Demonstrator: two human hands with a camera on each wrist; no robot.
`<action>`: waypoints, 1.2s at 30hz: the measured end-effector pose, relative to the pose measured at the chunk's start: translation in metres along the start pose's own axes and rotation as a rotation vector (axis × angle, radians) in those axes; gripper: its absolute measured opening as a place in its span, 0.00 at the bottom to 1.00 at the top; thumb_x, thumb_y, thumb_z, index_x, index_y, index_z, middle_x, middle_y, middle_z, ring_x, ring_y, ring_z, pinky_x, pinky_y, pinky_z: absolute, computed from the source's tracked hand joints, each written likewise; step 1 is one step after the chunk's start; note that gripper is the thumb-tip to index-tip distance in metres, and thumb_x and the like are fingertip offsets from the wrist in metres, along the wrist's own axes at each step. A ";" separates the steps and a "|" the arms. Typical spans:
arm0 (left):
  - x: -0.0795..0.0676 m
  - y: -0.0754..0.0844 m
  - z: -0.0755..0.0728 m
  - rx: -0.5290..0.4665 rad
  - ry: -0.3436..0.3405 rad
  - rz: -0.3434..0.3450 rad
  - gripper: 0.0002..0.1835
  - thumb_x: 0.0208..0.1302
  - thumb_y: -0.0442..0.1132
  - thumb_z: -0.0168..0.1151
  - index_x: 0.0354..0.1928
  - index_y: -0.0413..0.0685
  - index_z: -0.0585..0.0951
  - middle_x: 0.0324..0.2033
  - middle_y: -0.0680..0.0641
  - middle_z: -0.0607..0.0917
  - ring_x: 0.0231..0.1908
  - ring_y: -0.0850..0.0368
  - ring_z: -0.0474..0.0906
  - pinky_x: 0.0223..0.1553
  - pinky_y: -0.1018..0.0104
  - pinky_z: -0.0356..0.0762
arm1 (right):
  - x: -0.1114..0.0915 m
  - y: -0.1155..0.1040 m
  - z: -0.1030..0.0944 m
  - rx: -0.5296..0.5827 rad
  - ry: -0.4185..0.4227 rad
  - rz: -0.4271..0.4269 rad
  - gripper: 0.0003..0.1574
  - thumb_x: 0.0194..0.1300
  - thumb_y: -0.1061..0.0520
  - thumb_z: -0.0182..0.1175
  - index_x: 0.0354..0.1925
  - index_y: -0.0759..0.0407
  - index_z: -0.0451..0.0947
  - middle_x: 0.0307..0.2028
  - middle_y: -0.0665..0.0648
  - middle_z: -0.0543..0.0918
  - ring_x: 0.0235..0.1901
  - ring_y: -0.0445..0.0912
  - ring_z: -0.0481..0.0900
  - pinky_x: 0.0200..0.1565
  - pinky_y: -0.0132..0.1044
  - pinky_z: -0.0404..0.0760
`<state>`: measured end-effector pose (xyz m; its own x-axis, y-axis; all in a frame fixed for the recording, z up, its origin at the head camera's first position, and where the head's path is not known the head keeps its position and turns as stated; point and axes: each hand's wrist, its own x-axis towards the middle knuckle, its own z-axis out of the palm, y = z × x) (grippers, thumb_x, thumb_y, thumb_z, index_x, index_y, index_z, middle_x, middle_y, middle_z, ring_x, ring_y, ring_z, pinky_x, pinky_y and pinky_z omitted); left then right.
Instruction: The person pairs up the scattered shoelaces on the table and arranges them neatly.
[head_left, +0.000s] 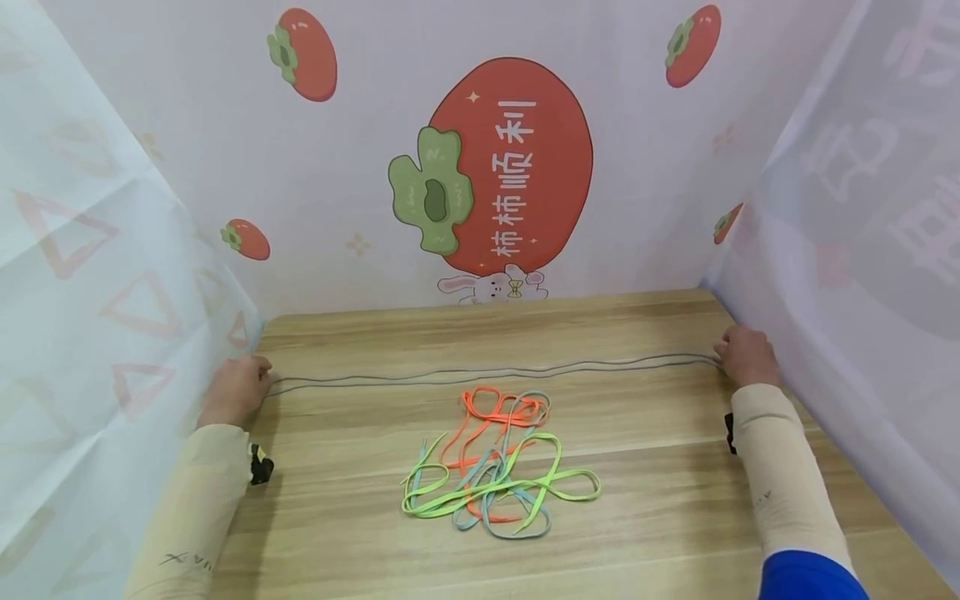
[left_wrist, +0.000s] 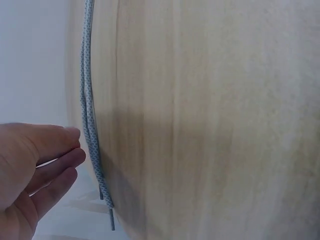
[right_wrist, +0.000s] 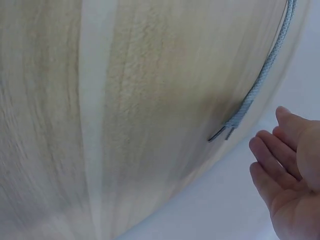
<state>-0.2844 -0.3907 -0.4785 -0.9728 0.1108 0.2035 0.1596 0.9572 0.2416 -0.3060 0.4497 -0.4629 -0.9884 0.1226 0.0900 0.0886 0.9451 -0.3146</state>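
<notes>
Two thin grey shoelaces [left_wrist: 88,75] lie side by side across the far part of the wooden table. My left hand [head_left: 234,390] is at their left end; in the left wrist view its loosely bent fingers [left_wrist: 57,162] are beside the laces, pinching nothing. Over at the right end is my right hand [head_left: 748,357]. The right wrist view shows its relaxed fingers [right_wrist: 272,157] apart from the lace tips [right_wrist: 217,133]. Nearer me lies a loose tangle of flat laces: orange [head_left: 517,421], lime green [head_left: 573,498] and pale blue-grey [head_left: 517,536].
The wooden table [head_left: 337,533] runs up to a back wall sheet [head_left: 360,167] printed with persimmons. White sheets hang close at the left [head_left: 82,350] and right [head_left: 862,275], beside each arm.
</notes>
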 end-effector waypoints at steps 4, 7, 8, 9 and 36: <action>0.000 0.003 -0.005 0.003 0.004 0.031 0.11 0.66 0.30 0.64 0.26 0.32 0.77 0.19 0.40 0.77 0.22 0.48 0.70 0.27 0.53 0.69 | 0.003 -0.009 -0.001 0.000 -0.008 -0.056 0.16 0.73 0.60 0.62 0.30 0.70 0.73 0.29 0.71 0.78 0.29 0.62 0.76 0.32 0.52 0.74; 0.000 0.007 -0.009 0.008 -0.035 0.025 0.14 0.69 0.32 0.64 0.26 0.33 0.75 0.20 0.38 0.76 0.24 0.42 0.73 0.28 0.53 0.71 | 0.004 -0.019 -0.003 -0.001 -0.065 -0.119 0.18 0.74 0.59 0.63 0.40 0.78 0.78 0.37 0.78 0.82 0.37 0.68 0.81 0.41 0.58 0.81; 0.001 0.009 -0.010 0.009 -0.053 0.021 0.13 0.70 0.33 0.64 0.31 0.28 0.78 0.25 0.32 0.81 0.27 0.36 0.78 0.31 0.49 0.77 | 0.004 -0.024 -0.003 -0.006 -0.091 -0.142 0.20 0.74 0.58 0.62 0.44 0.80 0.78 0.41 0.81 0.83 0.41 0.71 0.82 0.45 0.61 0.82; 0.001 0.011 -0.012 0.011 -0.075 0.014 0.14 0.71 0.34 0.64 0.38 0.24 0.81 0.32 0.26 0.84 0.33 0.30 0.82 0.37 0.43 0.81 | 0.004 -0.028 -0.003 -0.001 -0.111 -0.163 0.23 0.75 0.58 0.63 0.50 0.82 0.78 0.47 0.83 0.83 0.47 0.74 0.82 0.50 0.64 0.82; -0.013 0.183 -0.013 -0.115 -0.273 0.423 0.14 0.71 0.37 0.68 0.54 0.35 0.86 0.49 0.36 0.91 0.50 0.41 0.89 0.54 0.43 0.86 | -0.066 -0.218 0.027 0.040 -0.495 -0.796 0.16 0.72 0.56 0.70 0.54 0.62 0.86 0.50 0.60 0.91 0.47 0.47 0.89 0.52 0.47 0.88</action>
<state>-0.2404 -0.2205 -0.4246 -0.8251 0.5623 0.0548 0.5511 0.7797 0.2974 -0.2631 0.2276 -0.4258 -0.6973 -0.7073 -0.1164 -0.6318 0.6831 -0.3664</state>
